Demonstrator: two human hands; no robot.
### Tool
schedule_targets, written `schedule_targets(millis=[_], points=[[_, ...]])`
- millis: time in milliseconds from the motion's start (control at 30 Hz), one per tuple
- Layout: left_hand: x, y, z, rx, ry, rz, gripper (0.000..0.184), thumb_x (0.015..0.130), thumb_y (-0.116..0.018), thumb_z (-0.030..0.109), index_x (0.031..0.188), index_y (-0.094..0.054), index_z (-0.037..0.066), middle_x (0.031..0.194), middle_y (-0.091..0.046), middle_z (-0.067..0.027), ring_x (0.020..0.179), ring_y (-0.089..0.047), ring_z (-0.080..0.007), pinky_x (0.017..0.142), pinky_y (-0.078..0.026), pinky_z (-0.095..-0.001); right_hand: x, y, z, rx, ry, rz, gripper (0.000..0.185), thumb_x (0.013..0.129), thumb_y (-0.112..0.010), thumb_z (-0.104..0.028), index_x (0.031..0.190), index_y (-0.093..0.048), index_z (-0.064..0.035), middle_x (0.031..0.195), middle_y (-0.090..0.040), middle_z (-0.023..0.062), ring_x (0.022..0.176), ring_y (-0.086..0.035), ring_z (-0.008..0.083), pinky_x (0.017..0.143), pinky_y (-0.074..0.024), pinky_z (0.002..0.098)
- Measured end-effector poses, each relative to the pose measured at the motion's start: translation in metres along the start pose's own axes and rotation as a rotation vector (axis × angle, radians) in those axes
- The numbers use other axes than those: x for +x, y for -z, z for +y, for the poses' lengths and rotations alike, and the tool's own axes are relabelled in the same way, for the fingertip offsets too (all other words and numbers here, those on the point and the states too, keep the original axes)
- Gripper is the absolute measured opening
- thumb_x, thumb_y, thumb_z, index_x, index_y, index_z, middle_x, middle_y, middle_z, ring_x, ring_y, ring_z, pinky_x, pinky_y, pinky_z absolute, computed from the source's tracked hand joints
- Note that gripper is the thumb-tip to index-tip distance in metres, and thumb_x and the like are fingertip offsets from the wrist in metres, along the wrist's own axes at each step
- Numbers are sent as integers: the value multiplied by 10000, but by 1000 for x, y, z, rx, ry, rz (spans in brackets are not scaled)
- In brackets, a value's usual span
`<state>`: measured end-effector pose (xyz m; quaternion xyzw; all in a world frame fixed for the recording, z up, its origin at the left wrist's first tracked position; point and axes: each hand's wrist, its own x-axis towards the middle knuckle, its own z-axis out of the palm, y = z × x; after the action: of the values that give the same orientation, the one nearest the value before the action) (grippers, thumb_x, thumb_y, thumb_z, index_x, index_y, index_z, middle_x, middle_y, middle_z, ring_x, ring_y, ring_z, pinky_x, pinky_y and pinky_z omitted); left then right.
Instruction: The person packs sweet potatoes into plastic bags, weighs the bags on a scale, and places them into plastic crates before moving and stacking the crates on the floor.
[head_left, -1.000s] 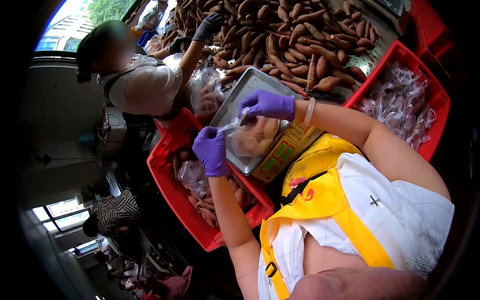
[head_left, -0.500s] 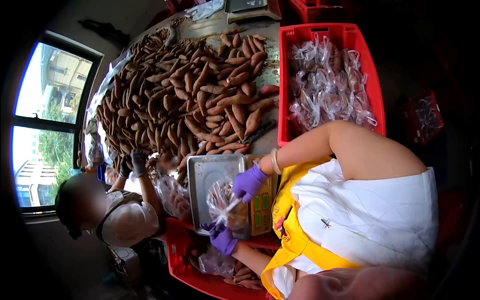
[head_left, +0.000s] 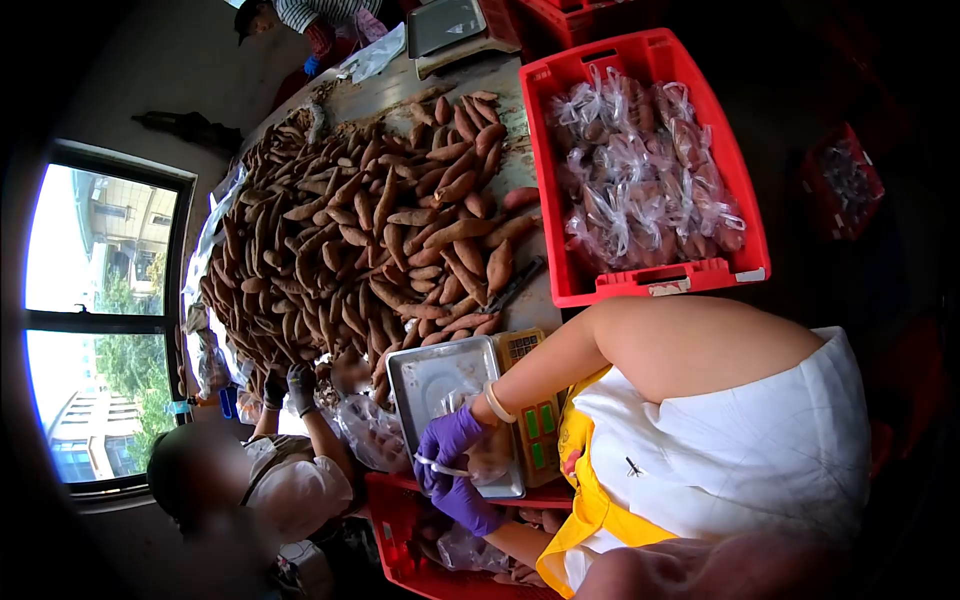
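My right hand (head_left: 452, 438), in a purple glove, is closed at the gathered neck of a clear plastic bag (head_left: 490, 458). My left hand (head_left: 468, 503), also gloved in purple, meets it from below with its fingers closed on the same neck. A thin white strip (head_left: 442, 467), perhaps twisted plastic, shows between the hands. The bag has pale brown roots inside and lies over the metal tray (head_left: 420, 372) of a scale, partly behind my right wrist. Green displays (head_left: 540, 420) glow on the scale's yellow panel.
Sweet potatoes (head_left: 350, 230) are heaped on the table (head_left: 520, 165). A red crate (head_left: 755, 215) of filled bags stands at the upper right, another red crate (head_left: 400, 560) below the scale. A co-worker (head_left: 300, 490) handles the pile at left; another person (head_left: 320, 15) stands at the top.
The view has turned and shifted. My hands, apart at the bag earlier, have come together at its neck. The striped-sleeved person at the top has come into view.
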<state>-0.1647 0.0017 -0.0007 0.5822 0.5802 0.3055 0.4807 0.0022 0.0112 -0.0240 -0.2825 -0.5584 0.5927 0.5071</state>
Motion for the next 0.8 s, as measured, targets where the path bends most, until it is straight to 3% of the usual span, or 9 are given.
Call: schedule_targets(millis=[100,167,233,333,367,433,567,733,800], points=[[20,43,-70,305,-371,481,361,832,-638,342,912,-673,-8,824,-684,-135,739,-615,-266,735,-507,-374,-8,40,72,-282,15,154,208,765,-623,-226,680,-718,-62,668,-690,51,645,-646,145,648,-489,270],[31,46,-106,136,-258,551,312,896,-603,316,771,-697,46,740,-676,-78,703,-630,-217,673,-484,-340,-49,47,45,-626,113,-124,226,759,-620,-293,674,-723,-111,757,-680,87,796,-642,216,732,-485,333],[5,23,-33,209,-415,364,195,872,-548,166,1002,-607,34,940,-640,-94,829,-617,-193,723,-492,-322,-68,39,2,-772,31,-49,243,745,-672,-327,838,-733,-111,997,-660,127,995,-591,272,862,-453,388],[-35,-23,87,299,-593,-6,519,836,-464,-57,1350,-472,16,1240,-587,-118,1018,-597,-157,799,-504,-294,-73,23,-42,-823,400,154,635,688,-782,-341,1255,-577,-140,1304,-501,151,1194,-456,318,1028,-342,430],[-42,-38,109,328,-465,-101,584,776,-449,-117,1347,-474,5,1163,-629,-119,945,-622,-172,765,-506,-305,-62,27,-29,-858,596,152,567,710,-770,-330,1215,-590,-145,1182,-582,148,1082,-544,306,935,-416,417],[-49,-59,137,273,-542,-189,564,794,-460,-102,1350,-465,-2,1179,-619,-123,968,-614,-175,803,-492,-305,-56,34,-34,-730,308,73,434,728,-756,-310,1090,-625,-110,990,-643,141,893,-613,288,796,-471,385],[-66,-83,177,-13,-795,-384,542,833,-510,-19,1371,-460,24,1231,-587,-125,935,-574,-173,783,-461,-271,-116,81,-49,-591,185,525,116,857,-643,-173,889,-649,-62,791,-630,103,756,-598,213,714,-468,324],[-49,-62,128,-59,-471,-337,444,912,-537,150,1331,-499,7,1090,-618,-128,883,-545,-168,798,-435,-285,-270,170,-100,-478,-240,1413,183,883,-657,-217,957,-676,-50,877,-688,47,840,-633,127,771,-510,300],[-45,-57,102,-27,-284,-339,414,913,-535,137,1309,-525,16,1021,-641,-112,844,-542,-150,777,-431,-272,-337,215,-100,-440,-36,1680,236,868,-683,-244,951,-670,-23,880,-687,38,824,-628,115,741,-514,278]])
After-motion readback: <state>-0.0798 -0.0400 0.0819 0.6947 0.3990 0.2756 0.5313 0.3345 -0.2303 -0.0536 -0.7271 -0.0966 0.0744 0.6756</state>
